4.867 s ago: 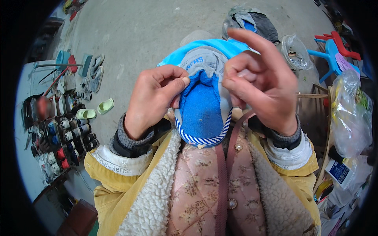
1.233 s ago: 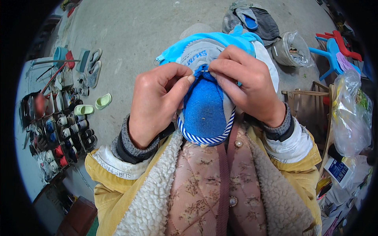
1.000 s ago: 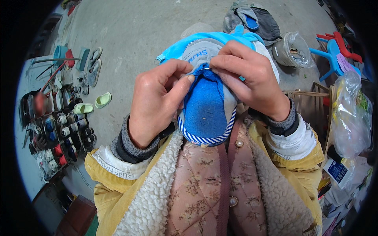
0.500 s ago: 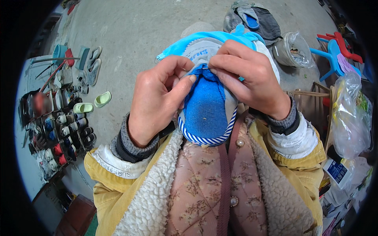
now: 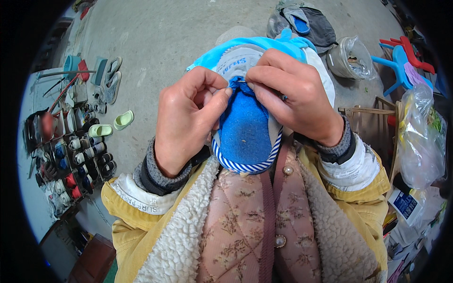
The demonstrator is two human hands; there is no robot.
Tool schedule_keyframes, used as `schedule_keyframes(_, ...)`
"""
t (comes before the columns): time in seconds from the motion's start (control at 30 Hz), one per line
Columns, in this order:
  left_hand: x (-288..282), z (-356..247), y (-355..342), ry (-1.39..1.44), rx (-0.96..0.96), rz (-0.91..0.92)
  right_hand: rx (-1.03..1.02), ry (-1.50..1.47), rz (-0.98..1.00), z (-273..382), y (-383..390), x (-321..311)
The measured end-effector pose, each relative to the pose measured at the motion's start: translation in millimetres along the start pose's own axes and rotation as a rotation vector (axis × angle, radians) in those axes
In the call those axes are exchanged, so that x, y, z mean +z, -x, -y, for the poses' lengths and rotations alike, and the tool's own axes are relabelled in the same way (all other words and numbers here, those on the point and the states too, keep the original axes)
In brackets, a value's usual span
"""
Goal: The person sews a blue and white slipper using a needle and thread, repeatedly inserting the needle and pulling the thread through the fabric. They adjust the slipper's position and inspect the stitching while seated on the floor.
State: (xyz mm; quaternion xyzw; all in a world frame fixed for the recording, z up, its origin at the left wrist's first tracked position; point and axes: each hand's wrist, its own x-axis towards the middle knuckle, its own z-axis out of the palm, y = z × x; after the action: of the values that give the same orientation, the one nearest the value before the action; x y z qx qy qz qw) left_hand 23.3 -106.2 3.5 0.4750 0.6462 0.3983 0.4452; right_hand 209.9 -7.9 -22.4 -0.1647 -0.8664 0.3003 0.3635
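Observation:
A slipper point(image 5: 245, 127) with a blue fuzzy insole, a grey upper and blue-and-white striped edging lies sole-down across my lap, its heel toward my body. My left hand point(image 5: 188, 113) pinches the blue lining at the slipper's opening between thumb and forefinger. Opposite it, my right hand point(image 5: 295, 92) is closed, thumb and forefinger together on a thin silvery needle point(image 5: 241, 81) that lies across the bunched lining. The needle's ends are hidden by the fingers. Light blue cloth point(image 5: 217, 54) spreads under the toe.
Another blue-and-grey slipper point(image 5: 300, 23) rests on a dark bag at the far side. A white bucket point(image 5: 343, 59) with a plastic liner, a blue plastic stool point(image 5: 400, 66) and clear bags point(image 5: 417, 146) stand right. A shoe rack point(image 5: 78, 155) and green clogs point(image 5: 123, 120) are left.
My hands and the slipper have shifted slightly to the left. Both pinches stay in place at the blue lining, and the needle still lies across it.

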Motion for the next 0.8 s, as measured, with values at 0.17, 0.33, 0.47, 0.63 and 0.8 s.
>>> schedule_keyframes(0.17, 0.9, 1.4, -0.1, 0.022, 0.015, -0.004, -0.023, -0.016, 0.075, -7.4, -3.6, -7.7)
schedule_keyframes(0.33, -0.7, 2.7, -1.2, 0.007, 0.014, 0.021, -0.06, -0.051, 0.149, -17.8, -10.1, -14.1)
schedule_keyframes(0.47, -1.4, 2.4, -1.9, 0.006, -0.013, 0.033, -0.079, -0.071, 0.195, -24.8, -14.6, -15.0)
schedule_keyframes(0.63, -3.2, 1.8, -2.5, 0.05, -0.053, 0.066, -0.129, -0.139, 0.27, -35.7, -22.4, -19.1)
schedule_keyframes(0.8, -6.8, 4.6, -6.9, 0.103, -0.052, 0.115, -0.183, -0.221, 0.326, -47.4, -31.3, -17.3)
